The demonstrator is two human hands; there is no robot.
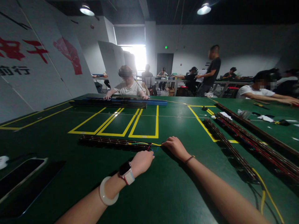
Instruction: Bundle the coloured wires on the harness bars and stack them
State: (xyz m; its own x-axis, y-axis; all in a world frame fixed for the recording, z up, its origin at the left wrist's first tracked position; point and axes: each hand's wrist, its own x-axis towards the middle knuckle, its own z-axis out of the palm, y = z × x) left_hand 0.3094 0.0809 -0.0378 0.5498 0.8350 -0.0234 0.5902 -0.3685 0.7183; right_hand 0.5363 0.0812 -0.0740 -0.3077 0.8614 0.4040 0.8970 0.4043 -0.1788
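A long dark strip with copper-coloured rails [109,140] lies crosswise on the green table in front of me. From its right end run a yellow-green wire [155,144] and thin red and blue wires [151,149]. My right hand [175,147] is closed, its fingertips pinching the yellow-green wire's outer end. My left hand [142,162] is closed just below the strip's right end, beside the red and blue wires. Its fingertips are partly hidden, so what it grips cannot be made out.
Similar long strips [231,149] with yellow and red wires lie on the right. Dark flat devices [25,177] lie at the left. Yellow tape frames [143,136] mark the table [140,202]. Across it, a person [127,88] handles blue and black rails [154,102]; others work behind.
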